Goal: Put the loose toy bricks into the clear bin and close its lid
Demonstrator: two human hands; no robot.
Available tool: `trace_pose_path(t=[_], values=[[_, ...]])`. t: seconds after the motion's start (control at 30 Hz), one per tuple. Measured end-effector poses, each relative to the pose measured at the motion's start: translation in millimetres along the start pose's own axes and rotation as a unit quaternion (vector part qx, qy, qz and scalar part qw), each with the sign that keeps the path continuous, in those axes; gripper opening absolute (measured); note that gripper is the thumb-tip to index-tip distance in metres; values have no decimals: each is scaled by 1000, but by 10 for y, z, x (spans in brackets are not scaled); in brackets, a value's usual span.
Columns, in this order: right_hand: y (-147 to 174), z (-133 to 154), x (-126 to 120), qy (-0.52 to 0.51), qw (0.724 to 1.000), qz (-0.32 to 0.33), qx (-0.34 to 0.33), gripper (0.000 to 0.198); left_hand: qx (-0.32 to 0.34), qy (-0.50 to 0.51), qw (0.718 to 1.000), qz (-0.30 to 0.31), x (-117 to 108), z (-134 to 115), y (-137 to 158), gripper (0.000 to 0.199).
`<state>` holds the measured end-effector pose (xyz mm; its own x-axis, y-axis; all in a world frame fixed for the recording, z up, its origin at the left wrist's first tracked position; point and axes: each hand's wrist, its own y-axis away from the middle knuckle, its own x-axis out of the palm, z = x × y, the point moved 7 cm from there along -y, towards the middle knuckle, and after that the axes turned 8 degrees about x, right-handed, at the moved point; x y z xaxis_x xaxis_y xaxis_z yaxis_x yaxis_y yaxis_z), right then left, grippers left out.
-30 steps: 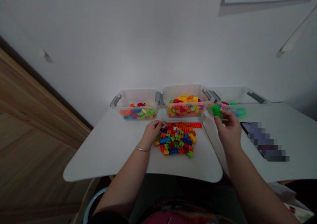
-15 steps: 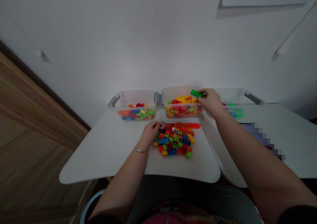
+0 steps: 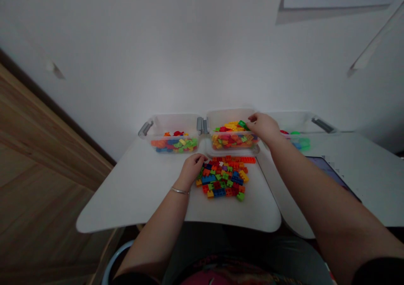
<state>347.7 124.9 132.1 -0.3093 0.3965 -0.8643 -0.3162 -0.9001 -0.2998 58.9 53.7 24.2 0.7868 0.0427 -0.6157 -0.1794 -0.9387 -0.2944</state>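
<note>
My left hand (image 3: pixel 193 166) rests at the left edge of a pile of toy building bricks (image 3: pixel 222 180) on the table, its fingers curled in; whatever they may hold is hidden. My right hand (image 3: pixel 264 126) reaches over the right side of the middle clear plastic box (image 3: pixel 233 151). Its thumb and fingers are apart. Just beyond the fingertips, a green toy brick (image 3: pixel 243 124) lies on top of the yellow and red bricks heaped in that box. Red, orange, blue, green and yellow pieces make up the pile in front of me.
Left of the middle box stands another clear box (image 3: pixel 172 123) with mixed bricks. A third box (image 3: pixel 296 119), partly behind my right arm, holds a few red, green and blue pieces. A tablet-like device (image 3: pixel 330 171) lies on the right-hand table (image 3: pixel 375 171). The wall rises close behind the boxes.
The green brick has gone from my right hand's grip down onto the heap in the middle box. My right hand has shifted slightly left and its fingers have parted. My left hand has stayed put.
</note>
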Motion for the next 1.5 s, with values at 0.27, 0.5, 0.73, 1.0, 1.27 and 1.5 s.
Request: trace_pose_path(t=[0.27,0.5,0.73,1.0,1.27,1.5], values=[[474,108,-438,-149,964,-157,-155,29,5,0,1000,4,6,-13,0,30],[1344,25,-246,-176,935,-167,-259,24,-1,9,1000,-3,10,10,5,30],[1587,-316,386,-175,958,-71,-217,23,-1,1,1000,-4,11,4,2,30],[1499,-523,636,-187,975,1,-120,25,47,-30,995,-78,-174,28,0,26],[1477,-554,670,-189,976,13,-105,24,21,-87,993,-78,-505,-13,73,25],[1414,-725,692,-256,966,-5,-41,27,29,-123,991,40,-313,73,110,37]])
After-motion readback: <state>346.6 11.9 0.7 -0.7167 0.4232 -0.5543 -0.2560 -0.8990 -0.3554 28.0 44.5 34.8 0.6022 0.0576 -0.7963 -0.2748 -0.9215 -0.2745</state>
